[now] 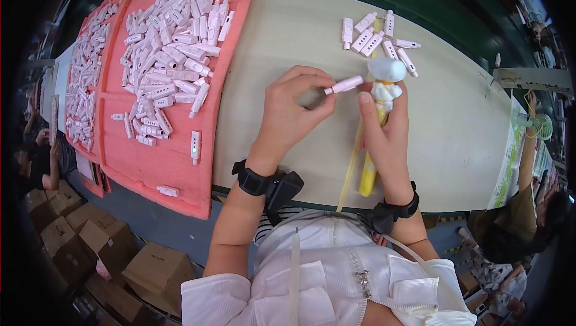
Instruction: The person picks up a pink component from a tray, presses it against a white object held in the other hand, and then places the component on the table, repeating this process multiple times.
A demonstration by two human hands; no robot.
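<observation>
Head view: left of the left grip, pink devices lie heaped on a red foam tray. The left grip pinches one pink piece; just right, the right grip clasps a yellow stick topped with white wadding. Beyond, loose pieces lie on the tabletop.

Yellow handle partly hidden by right hand
</observation>
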